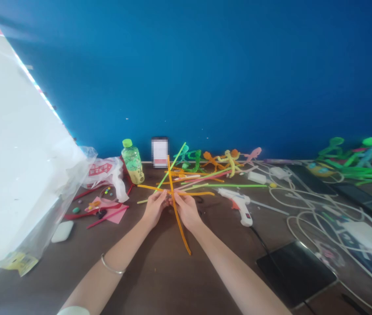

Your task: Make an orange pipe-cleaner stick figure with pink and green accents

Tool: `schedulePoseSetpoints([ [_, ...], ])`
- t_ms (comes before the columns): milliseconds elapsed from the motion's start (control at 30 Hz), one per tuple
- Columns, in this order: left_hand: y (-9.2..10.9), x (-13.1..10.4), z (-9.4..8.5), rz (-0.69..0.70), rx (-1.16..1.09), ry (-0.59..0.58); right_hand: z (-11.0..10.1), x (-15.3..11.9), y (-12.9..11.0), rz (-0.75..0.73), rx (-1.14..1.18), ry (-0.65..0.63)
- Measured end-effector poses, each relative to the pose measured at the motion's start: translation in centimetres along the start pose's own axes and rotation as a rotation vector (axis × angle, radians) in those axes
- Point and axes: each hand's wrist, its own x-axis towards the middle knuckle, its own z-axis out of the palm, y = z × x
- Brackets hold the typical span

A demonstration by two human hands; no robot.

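Observation:
My left hand (pixel 156 207) and my right hand (pixel 186 209) meet above the table, both closed on orange pipe cleaners (pixel 180 225) that cross each other between my fingertips. One strand runs roughly upright, its lower end reaching toward me; the other stretches sideways past both hands. My fingers partly hide the crossing. Just behind my hands, loose green, pink and orange pipe cleaners (pixel 238 185) lie on the table. A green pipe cleaner (pixel 177 157) slants up behind the orange one; what it rests on is hidden.
Several pipe-cleaner figures (pixel 230 162) stand along the blue wall, near a green-capped bottle (pixel 132 162) and an upright phone (pixel 160 152). To the right are a glue gun (pixel 240 204), a black tablet-like pad (pixel 296 273) and tangled white cables (pixel 299 221). Pink paper (pixel 115 212) lies left.

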Motion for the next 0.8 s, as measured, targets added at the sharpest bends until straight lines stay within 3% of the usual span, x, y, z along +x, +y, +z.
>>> schedulePoseSetpoints([
  [333,0.1,0.3,0.0,-0.059,-0.052,0.026,-0.3,0.4,-0.2,0.045,0.097,0.005],
  [500,0.6,0.3,-0.2,-0.073,-0.190,0.067,-0.5,0.5,-0.4,0.032,0.115,0.041],
  [667,1.6,0.1,-0.3,-0.069,-0.264,0.000,-0.6,0.6,-0.6,0.019,0.075,0.078],
  [800,1.5,0.4,-0.4,-0.078,-0.329,0.115,-0.7,0.7,-0.8,0.007,0.044,0.098],
])
